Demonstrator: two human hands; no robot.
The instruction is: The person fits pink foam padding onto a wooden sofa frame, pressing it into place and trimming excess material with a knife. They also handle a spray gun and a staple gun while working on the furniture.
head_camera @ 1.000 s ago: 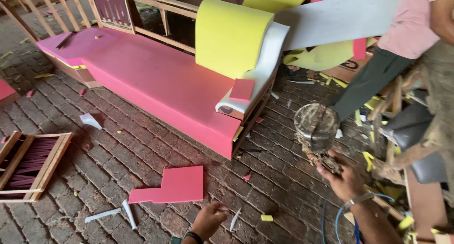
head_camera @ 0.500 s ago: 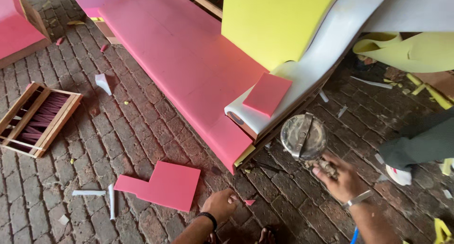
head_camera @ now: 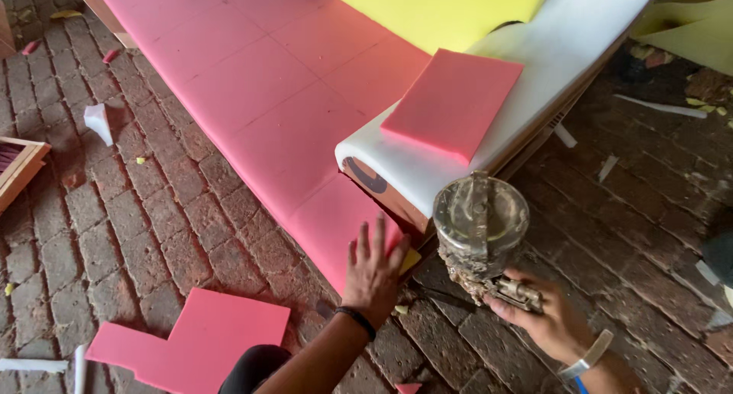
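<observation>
left hand (head_camera: 374,268) on foam edge (head_camera: 336,241)

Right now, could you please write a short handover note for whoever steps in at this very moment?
Left hand: open, flat on the corner of the pink foam seat pad.
Right hand: gripping a glue-caked spray gun by its handle, cup upward, beside that corner.
Things: a small pink foam block lies on the white foam armrest; a pink foam offcut lies on the brick floor.
Done: seat pad laid on the frame.
Left: whether the corner is glued cannot be told.
</observation>
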